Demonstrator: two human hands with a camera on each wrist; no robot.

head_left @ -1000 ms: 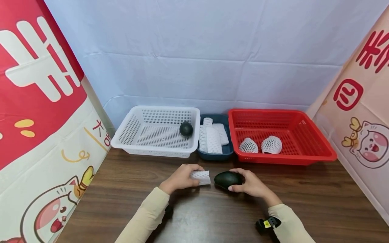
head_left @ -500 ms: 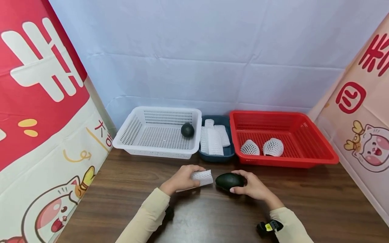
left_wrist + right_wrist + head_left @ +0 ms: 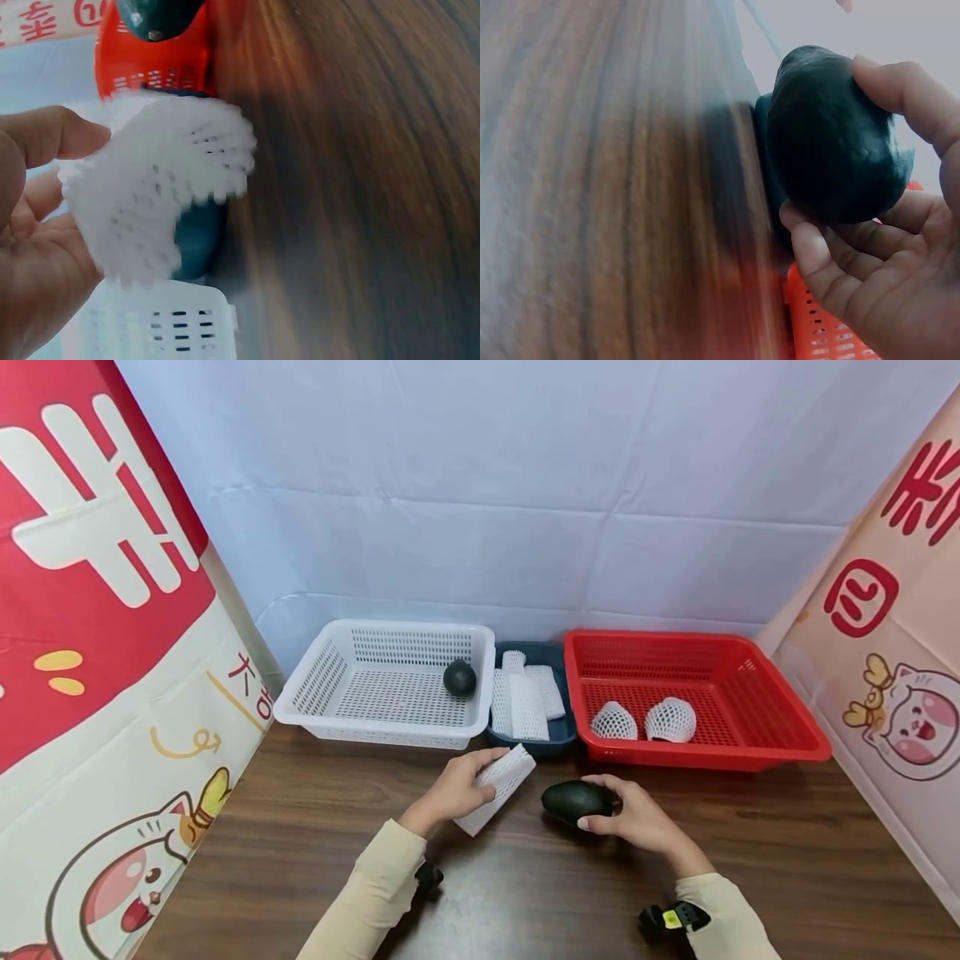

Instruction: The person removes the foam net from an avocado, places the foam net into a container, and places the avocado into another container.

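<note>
My left hand (image 3: 455, 789) grips a white foam net sleeve (image 3: 501, 787), which lies slanted in the head view with its upper end pointing right. In the left wrist view the sleeve (image 3: 150, 172) is pinched between thumb and fingers, and its near end gapes partly open. A dark green avocado (image 3: 574, 801) is held by my right hand (image 3: 637, 818), thumb on one side and fingers on the other. The right wrist view shows the avocado (image 3: 832, 142) between thumb and fingertips. Sleeve and avocado are apart, the avocado to the right.
A white basket (image 3: 390, 735) with one dark avocado (image 3: 459, 678) stands back left. Beside it, a blue tray (image 3: 551, 747) contains several foam sleeves (image 3: 528, 706). The red basket (image 3: 697, 756) at back right holds two net-covered fruits (image 3: 671, 720). All stand on a brown wooden table (image 3: 315, 827).
My left hand has turned the sleeve from nearly level to a slant, its right end now further up. My right hand has shifted slightly right with the avocado.
</note>
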